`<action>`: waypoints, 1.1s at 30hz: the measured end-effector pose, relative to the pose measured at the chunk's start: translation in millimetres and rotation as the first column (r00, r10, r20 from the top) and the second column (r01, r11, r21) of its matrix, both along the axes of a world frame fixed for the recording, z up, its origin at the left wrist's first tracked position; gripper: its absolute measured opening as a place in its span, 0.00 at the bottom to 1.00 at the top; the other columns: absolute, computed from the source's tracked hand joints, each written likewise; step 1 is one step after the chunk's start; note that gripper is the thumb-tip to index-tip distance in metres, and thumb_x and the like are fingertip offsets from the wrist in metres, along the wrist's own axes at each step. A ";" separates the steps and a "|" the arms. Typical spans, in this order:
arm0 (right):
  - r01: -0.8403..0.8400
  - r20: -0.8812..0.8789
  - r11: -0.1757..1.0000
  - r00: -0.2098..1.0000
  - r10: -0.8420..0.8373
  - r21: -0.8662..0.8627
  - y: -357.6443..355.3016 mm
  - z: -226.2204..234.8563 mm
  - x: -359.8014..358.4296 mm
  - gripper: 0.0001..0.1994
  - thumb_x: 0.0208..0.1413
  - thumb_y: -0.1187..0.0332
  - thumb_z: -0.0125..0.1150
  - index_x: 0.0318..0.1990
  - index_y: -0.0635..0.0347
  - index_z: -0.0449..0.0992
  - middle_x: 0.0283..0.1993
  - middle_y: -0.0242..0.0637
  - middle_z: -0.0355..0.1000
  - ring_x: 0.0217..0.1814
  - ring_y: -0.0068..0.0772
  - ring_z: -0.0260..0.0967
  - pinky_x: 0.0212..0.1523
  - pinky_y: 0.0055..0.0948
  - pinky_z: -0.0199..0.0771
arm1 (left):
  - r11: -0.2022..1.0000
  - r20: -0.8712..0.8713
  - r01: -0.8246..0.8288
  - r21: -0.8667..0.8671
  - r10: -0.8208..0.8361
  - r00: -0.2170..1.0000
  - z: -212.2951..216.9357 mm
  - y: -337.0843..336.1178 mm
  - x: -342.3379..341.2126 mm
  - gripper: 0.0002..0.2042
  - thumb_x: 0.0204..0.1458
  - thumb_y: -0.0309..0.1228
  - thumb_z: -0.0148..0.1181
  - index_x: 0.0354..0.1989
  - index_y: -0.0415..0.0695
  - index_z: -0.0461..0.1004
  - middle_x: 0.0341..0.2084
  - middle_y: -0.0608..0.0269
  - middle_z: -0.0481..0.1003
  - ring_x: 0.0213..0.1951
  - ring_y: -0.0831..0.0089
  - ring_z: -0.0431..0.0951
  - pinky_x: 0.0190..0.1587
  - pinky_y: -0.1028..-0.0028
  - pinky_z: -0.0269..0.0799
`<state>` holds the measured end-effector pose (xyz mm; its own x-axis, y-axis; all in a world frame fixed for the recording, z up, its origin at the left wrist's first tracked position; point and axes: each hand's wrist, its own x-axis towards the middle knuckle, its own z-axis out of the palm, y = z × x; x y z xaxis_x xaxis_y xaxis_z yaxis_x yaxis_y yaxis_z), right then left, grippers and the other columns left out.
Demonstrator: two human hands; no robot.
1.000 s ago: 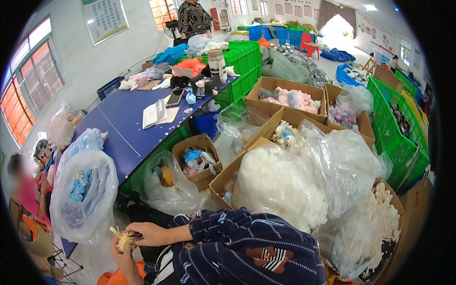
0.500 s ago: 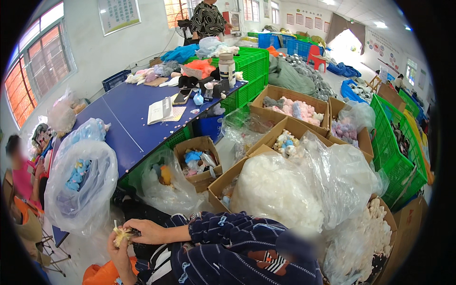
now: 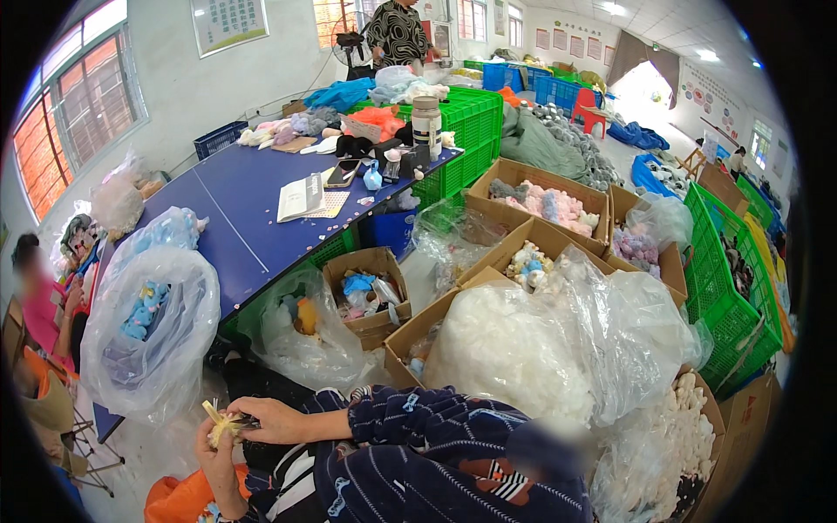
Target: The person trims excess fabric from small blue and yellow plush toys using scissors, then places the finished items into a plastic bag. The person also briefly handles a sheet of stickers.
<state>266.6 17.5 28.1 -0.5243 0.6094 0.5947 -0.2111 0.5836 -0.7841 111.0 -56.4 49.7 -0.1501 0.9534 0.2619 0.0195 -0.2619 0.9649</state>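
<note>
My left hand (image 3: 215, 455) pinches a small yellow fluffy piece (image 3: 225, 427), with a pale strip standing up from its top. Close against its right side, my right hand (image 3: 277, 420) is closed on a small dark tool (image 3: 250, 422) whose tip reaches the yellow piece. The tool's kind is too small to make out, and my fingers partly cover both things. Below my left hand lies an orange bag (image 3: 179, 499). To the left of my hands, a large clear plastic bag (image 3: 187, 349) holds blue plush pieces (image 3: 144, 314).
A blue table (image 3: 222, 218) bears a notebook (image 3: 301, 199), a phone (image 3: 343, 173) and a bottle (image 3: 426, 126). Cardboard boxes (image 3: 410, 336) and a bag of white stuffing (image 3: 510, 344) crowd my right. Green crates (image 3: 728, 279) stand beyond. One person sits at left (image 3: 52, 301); another stands behind the table (image 3: 397, 35).
The whole view has shifted slightly. The yellow piece is turned a little in my fingers, and its pale strip now leans left. Both hands keep their hold.
</note>
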 end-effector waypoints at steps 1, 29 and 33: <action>0.003 0.001 1.000 1.000 -0.003 0.005 0.5 -0.1 0.8 0.17 0.42 0.73 0.60 0.42 0.64 0.65 0.40 0.40 0.66 0.40 0.39 0.67 0.40 0.28 0.66 | 1.000 -0.001 0.002 -0.003 -0.002 1.000 -0.8 0.6 -0.5 0.14 0.50 0.26 0.54 0.45 0.35 0.66 0.38 0.59 0.71 0.39 0.75 0.71 0.42 0.78 0.67; -0.025 0.007 1.000 1.000 0.025 -0.005 -0.1 -5.8 -2.2 0.18 0.41 0.72 0.59 0.42 0.64 0.66 0.37 0.42 0.68 0.39 0.41 0.67 0.39 0.30 0.67 | 0.998 -0.088 -0.022 -0.064 0.016 0.996 7.0 -4.6 2.5 0.16 0.45 0.22 0.58 0.44 0.34 0.67 0.34 0.60 0.73 0.36 0.75 0.73 0.40 0.78 0.68; -0.022 0.000 1.000 1.000 0.022 -0.001 -0.1 -4.4 -0.8 0.18 0.40 0.73 0.59 0.42 0.64 0.66 0.36 0.42 0.68 0.39 0.41 0.68 0.39 0.30 0.67 | 0.997 -0.066 -0.026 -0.066 0.022 0.998 2.7 -2.9 0.9 0.17 0.45 0.22 0.58 0.45 0.34 0.67 0.35 0.59 0.72 0.36 0.76 0.72 0.40 0.78 0.68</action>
<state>265.8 17.4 23.8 -0.5376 0.5985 0.5940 -0.2241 0.5778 -0.7848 111.8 -59.3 52.4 -0.1577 0.9654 0.2079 0.0888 -0.1958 0.9766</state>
